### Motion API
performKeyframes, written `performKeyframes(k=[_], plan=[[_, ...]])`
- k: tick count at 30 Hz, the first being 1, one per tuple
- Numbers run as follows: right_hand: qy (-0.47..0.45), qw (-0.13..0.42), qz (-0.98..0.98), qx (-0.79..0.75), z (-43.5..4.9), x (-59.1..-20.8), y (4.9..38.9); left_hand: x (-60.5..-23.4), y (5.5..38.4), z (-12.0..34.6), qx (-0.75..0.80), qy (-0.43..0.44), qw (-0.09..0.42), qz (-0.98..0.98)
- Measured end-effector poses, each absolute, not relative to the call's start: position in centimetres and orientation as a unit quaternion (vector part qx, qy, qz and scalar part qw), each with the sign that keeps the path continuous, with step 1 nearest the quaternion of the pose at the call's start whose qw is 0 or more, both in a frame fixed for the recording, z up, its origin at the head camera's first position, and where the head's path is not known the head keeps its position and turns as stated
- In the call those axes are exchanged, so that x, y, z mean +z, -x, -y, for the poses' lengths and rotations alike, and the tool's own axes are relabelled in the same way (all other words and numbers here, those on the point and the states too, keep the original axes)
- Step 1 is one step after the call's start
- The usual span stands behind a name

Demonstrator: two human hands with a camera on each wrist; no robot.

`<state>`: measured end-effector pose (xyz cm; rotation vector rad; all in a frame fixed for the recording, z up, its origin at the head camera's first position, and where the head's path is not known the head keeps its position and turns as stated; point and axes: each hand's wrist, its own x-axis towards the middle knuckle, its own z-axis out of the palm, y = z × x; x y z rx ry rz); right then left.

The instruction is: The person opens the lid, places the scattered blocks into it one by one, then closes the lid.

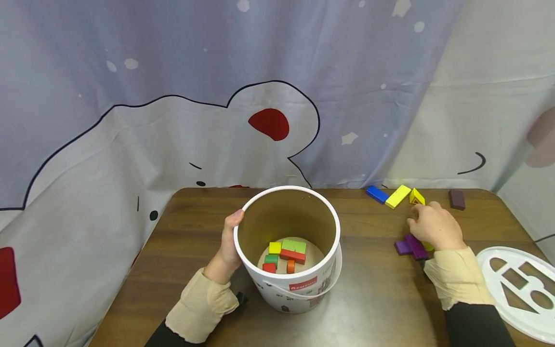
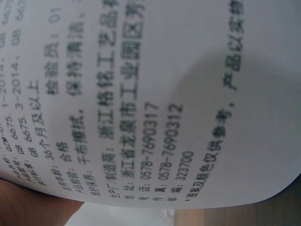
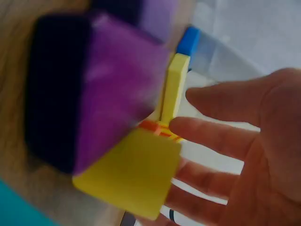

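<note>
My left hand (image 1: 226, 248) grips the rim of a white bucket (image 1: 279, 291), thumb at the top edge, other fingers hidden behind the wall. Inside lie several colored blocks, among them a light green block (image 1: 294, 246), a red block (image 1: 291, 255) and an orange block (image 1: 291, 266). Over the table's right side, my right hand (image 1: 438, 227) reaches with fingers extended, holding nothing. Just beyond its fingertips stands a yellow triangular block (image 1: 416, 196). Below it are two purple blocks (image 1: 416, 246) and a yellow block (image 3: 129, 172), partly hidden by the hand in the head view.
A blue block (image 1: 376, 194) and a long yellow block (image 1: 397, 196) lie near the back edge. Further right is a dark brown block (image 1: 456, 199). A white lid with shaped holes (image 1: 529, 320) sits at the right. Behind the wooden table (image 1: 186, 226) hangs a patterned curtain (image 1: 173, 144).
</note>
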<state>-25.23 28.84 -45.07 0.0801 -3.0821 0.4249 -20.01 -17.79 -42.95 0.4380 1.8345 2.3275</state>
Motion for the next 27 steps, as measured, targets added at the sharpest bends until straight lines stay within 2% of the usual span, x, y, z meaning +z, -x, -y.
performKeyframes(k=[11, 27], plan=[[0.035, -0.02, 0.988, 0.151, -29.47, -45.76, 25.19, -43.02, 20.01, 17.76, 0.774, -0.148, 0.067, -0.611], [0.017, -0.018, 0.987, 0.159, -28.95, -45.48, 25.3, -43.25, 20.1, 17.78, 0.777, -0.143, 0.069, -0.61]])
